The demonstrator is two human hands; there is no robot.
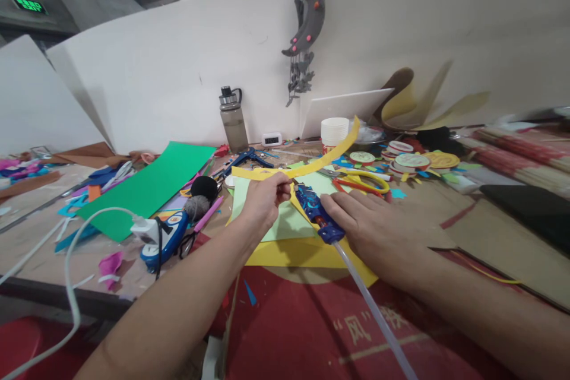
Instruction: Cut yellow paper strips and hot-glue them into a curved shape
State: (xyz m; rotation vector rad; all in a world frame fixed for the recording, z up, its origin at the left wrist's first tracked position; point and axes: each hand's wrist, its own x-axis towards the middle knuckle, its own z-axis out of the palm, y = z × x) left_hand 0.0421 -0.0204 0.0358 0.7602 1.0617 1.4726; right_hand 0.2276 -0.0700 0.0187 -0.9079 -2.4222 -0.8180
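Over the pale green paper (287, 227), your left hand (263, 203) pinches a yellow strip (332, 157); your right hand (378, 228) grips a glue gun (317, 211) at the paper's right side.

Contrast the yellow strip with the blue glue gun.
The yellow strip is plain; the glue gun is patterned blue. The strip is thin and curved; the glue gun chunky, with a translucent stick behind. The left hand pinches the strip; the right hand grips the glue gun. Both are held.
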